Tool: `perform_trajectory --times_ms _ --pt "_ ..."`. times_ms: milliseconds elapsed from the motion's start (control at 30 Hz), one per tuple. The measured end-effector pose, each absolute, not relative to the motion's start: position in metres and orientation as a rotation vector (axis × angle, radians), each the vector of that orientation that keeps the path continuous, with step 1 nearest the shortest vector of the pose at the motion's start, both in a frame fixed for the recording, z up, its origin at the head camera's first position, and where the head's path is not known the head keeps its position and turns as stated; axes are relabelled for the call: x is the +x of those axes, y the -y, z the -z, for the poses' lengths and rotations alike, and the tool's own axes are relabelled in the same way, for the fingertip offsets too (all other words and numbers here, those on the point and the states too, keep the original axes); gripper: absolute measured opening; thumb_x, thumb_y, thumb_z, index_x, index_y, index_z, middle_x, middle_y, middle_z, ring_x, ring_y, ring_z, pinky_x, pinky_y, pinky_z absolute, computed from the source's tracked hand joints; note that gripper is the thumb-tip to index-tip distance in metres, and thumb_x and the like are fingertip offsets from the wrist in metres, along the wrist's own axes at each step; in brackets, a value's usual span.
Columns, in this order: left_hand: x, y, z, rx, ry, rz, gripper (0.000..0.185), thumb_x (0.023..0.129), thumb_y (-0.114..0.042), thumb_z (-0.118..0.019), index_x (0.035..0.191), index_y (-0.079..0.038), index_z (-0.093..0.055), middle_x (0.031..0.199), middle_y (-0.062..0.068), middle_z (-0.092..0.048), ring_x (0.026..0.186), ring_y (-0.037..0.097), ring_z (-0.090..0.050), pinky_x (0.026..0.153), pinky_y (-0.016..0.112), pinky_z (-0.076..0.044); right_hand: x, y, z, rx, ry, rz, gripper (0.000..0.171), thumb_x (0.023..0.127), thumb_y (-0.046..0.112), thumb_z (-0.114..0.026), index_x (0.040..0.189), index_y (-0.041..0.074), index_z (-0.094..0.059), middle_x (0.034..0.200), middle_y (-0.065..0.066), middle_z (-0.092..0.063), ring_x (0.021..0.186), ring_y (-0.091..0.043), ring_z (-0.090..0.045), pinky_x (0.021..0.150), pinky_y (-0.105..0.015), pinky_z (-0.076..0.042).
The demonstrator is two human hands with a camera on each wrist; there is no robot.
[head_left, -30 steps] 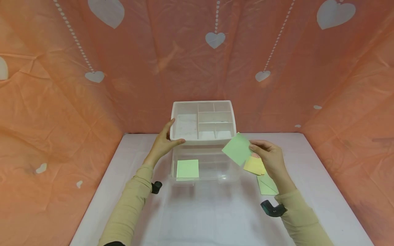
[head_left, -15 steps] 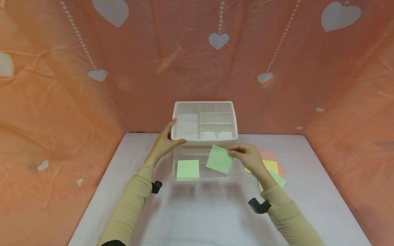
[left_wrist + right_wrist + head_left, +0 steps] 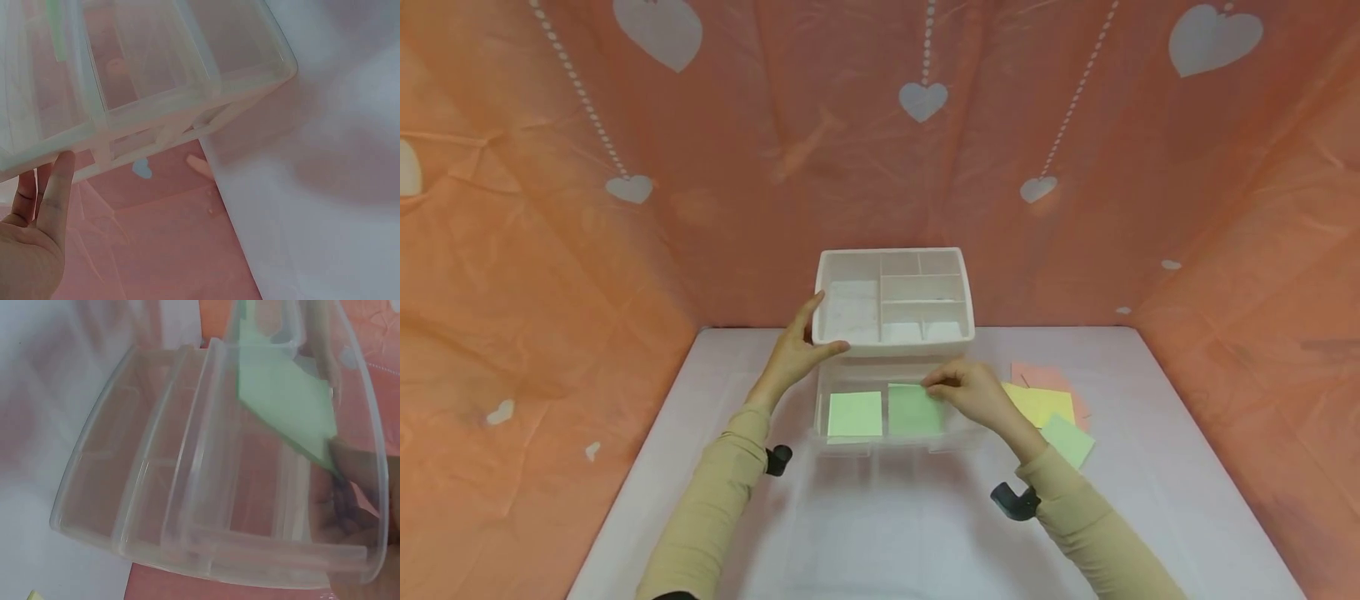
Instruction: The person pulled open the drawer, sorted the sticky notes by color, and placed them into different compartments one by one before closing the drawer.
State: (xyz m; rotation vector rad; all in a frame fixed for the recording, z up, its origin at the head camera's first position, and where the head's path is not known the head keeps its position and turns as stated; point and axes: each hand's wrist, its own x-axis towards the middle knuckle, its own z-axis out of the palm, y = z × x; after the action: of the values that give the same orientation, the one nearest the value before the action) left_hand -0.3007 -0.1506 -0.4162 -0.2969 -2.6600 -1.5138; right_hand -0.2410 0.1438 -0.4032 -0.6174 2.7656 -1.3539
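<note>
Head | right hand (image 3: 972, 393) pinches square green note (image 3: 914, 409) | left hand (image 3: 797, 350) grips white tray (image 3: 893, 342)

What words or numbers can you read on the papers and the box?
None: no words, numbers or brand marks can be read in any view.
The green paper that the right hand pinches is blank.
The other green paper in the clear box is blank too.
The white tray held by the left hand shows no label.
</note>
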Motion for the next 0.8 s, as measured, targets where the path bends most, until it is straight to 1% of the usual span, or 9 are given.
perform_trajectory --times_ms 100,200,267,400,467,567,667,800 --pt "-0.301 0.150 0.417 -0.299 2.645 1.536 0.093 0.070 -0.048 -0.077 0.143 -0.050 -0.019 0.090 0.007 -0.050 0.079 0.020 -0.047 0.072 0.031 -0.043 -0.241 -0.141 0.403 -0.615 -2.772 1.333 0.013 0.083 0.010 -0.069 0.094 0.006 -0.074 0.094 -0.009 -0.071 0.084 -0.018 -0.066 0.069 -0.022 -0.051" --pt "-0.302 0.150 0.417 -0.302 2.648 1.542 0.094 0.072 -0.044 -0.077 0.145 -0.046 -0.018 0.096 0.010 -0.053 0.083 0.019 -0.048 0.073 0.029 -0.044 -0.243 -0.139 0.404 -0.620 -2.781 1.341 0.019 0.082 0.008 -0.069 0.101 0.004 -0.071 0.090 -0.010 -0.072 0.081 -0.017 -0.066 0.067 -0.022 -0.050" --pt "-0.303 0.150 0.417 -0.297 2.649 1.559 0.094 0.073 -0.039 -0.078 0.146 -0.043 -0.018 0.100 0.011 -0.055 0.086 0.019 -0.049 0.074 0.028 -0.044 -0.244 -0.138 0.404 -0.619 -2.788 1.353 0.024 0.082 0.008 -0.069 0.106 0.004 -0.069 0.087 -0.008 -0.072 0.078 -0.016 -0.066 0.066 -0.021 -0.050" --pt "-0.304 0.150 0.416 -0.292 2.661 1.568 0.095 0.076 -0.029 -0.078 0.149 -0.034 -0.018 0.101 0.015 -0.055 0.087 0.021 -0.049 0.073 0.030 -0.044 -0.245 -0.135 0.405 -0.617 -2.813 1.363 0.033 0.082 0.007 -0.069 0.114 0.007 -0.066 0.082 -0.007 -0.072 0.076 -0.015 -0.066 0.064 -0.022 -0.049" --pt "-0.305 0.150 0.417 -0.288 2.662 1.565 0.095 0.076 -0.028 -0.078 0.149 -0.033 -0.018 0.099 0.014 -0.054 0.085 0.022 -0.048 0.072 0.030 -0.043 -0.245 -0.134 0.405 -0.607 -2.820 1.370 0.034 0.082 0.007 -0.068 0.116 0.006 -0.065 0.083 -0.007 -0.072 0.077 -0.016 -0.067 0.064 -0.023 -0.049" --pt "-0.305 0.150 0.417 -0.289 2.657 1.553 0.095 0.075 -0.033 -0.078 0.148 -0.036 -0.018 0.096 0.012 -0.053 0.083 0.020 -0.047 0.071 0.030 -0.043 -0.245 -0.133 0.405 -0.602 -2.841 1.359 0.033 0.083 0.006 -0.067 0.116 0.005 -0.065 0.083 -0.007 -0.072 0.078 -0.018 -0.067 0.065 -0.025 -0.050" --pt "-0.303 0.150 0.417 -0.296 2.635 1.567 0.094 0.073 -0.038 -0.078 0.146 -0.042 -0.019 0.096 0.011 -0.054 0.083 0.019 -0.048 0.071 0.030 -0.044 -0.244 -0.132 0.405 -0.590 -2.869 1.337 0.031 0.084 0.006 -0.066 0.115 0.006 -0.066 0.084 -0.007 -0.072 0.080 -0.019 -0.067 0.066 -0.027 -0.051" --pt "-0.302 0.149 0.416 -0.310 2.623 1.565 0.094 0.071 -0.043 -0.078 0.144 -0.046 -0.020 0.094 0.010 -0.054 0.082 0.019 -0.049 0.071 0.030 -0.045 -0.243 -0.132 0.406 -0.576 -2.899 1.322 0.029 0.085 0.008 -0.065 0.113 0.007 -0.067 0.087 -0.007 -0.072 0.083 -0.021 -0.068 0.070 -0.031 -0.053"
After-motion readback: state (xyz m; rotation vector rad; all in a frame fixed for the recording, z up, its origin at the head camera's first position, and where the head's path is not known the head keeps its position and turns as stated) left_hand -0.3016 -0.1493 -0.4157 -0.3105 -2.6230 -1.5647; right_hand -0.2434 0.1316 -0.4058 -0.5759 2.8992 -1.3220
